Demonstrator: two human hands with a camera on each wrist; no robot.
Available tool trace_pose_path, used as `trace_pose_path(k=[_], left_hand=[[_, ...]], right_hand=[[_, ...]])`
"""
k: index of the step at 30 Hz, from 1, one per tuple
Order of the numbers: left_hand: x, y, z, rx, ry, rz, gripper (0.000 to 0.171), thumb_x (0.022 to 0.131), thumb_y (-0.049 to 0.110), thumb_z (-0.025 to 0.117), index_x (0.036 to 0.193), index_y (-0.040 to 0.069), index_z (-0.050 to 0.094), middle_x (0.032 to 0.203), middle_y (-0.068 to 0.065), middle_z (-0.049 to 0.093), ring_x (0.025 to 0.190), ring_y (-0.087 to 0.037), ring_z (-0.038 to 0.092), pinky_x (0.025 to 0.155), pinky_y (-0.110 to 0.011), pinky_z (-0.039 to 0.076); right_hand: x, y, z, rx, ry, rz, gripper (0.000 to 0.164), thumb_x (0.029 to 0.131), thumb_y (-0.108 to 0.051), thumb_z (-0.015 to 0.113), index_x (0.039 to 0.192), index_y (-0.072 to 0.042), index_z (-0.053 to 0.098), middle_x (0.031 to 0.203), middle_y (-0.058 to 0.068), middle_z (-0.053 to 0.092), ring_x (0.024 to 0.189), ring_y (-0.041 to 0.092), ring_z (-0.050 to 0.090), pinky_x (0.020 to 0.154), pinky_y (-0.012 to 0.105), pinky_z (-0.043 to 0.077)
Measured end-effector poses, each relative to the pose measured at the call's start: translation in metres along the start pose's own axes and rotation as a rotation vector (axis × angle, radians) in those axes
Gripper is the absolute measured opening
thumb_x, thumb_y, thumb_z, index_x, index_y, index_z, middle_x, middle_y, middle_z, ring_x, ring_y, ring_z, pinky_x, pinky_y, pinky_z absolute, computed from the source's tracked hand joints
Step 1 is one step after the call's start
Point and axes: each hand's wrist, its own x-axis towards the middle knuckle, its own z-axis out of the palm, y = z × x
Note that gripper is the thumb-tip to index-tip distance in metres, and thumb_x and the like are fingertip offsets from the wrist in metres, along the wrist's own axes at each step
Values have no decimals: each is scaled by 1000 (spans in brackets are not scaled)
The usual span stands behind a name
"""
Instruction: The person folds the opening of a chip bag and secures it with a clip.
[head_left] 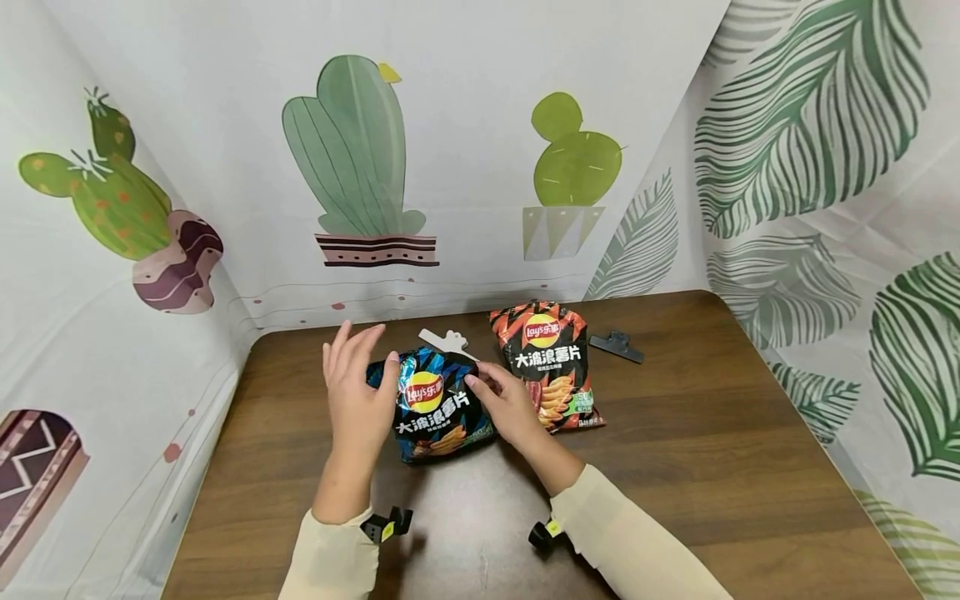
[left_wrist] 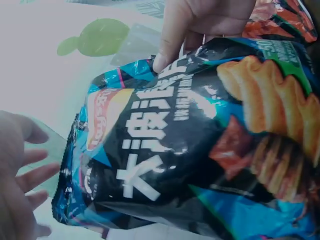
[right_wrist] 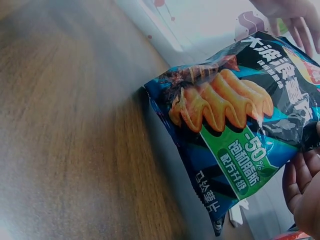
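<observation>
A blue and black bag of potato chips (head_left: 450,421) is tilted up over the table, its printed front facing me. My right hand (head_left: 510,404) pinches its upper right side between thumb and fingers. In the left wrist view, the thumb of that right hand (left_wrist: 210,20) presses on the front near the edge. My left hand (head_left: 358,392) is at the bag's upper left, fingers raised and spread. A gap shows between the left hand (left_wrist: 22,175) and the crimped top edge of the chip bag (left_wrist: 145,160) in the left wrist view.
A red and black chip bag (head_left: 551,358) lies right beside my right hand. Behind the blue bag lies a white clip (head_left: 447,340), partly covered. A dark grey clip (head_left: 617,346) sits at the back right of the wooden table (head_left: 705,433). A printed cloth hangs behind.
</observation>
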Motion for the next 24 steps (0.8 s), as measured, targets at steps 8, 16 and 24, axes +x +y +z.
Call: trace_pose_path(k=[8,16,24], left_hand=[[4,11,-3,185,-231,55,31,95,17,68,125,9,71,124,-9,73,138,-29,54,124,-64,1],[9,15,-5,280,-418,30,31,96,25,70,123,11,72,123,-11,73,121,-31,66,123,-65,12],[11,15,-3,278,-418,70,22,97,21,69,111,6,74,112,-11,75,108,-30,71,122,-64,17]], right_hand=[[1,3,2,70,12,5,21,97,-9,66,114,4,66,100,16,64,78,7,55,69,18,45],[0,4,-1,107,-13,24,18,98,-10,66,110,4,68,87,6,60,66,2,50,61,18,43],[1,7,-3,84,11,-80,12,97,-8,66,96,3,71,82,6,59,64,2,49,60,19,42]])
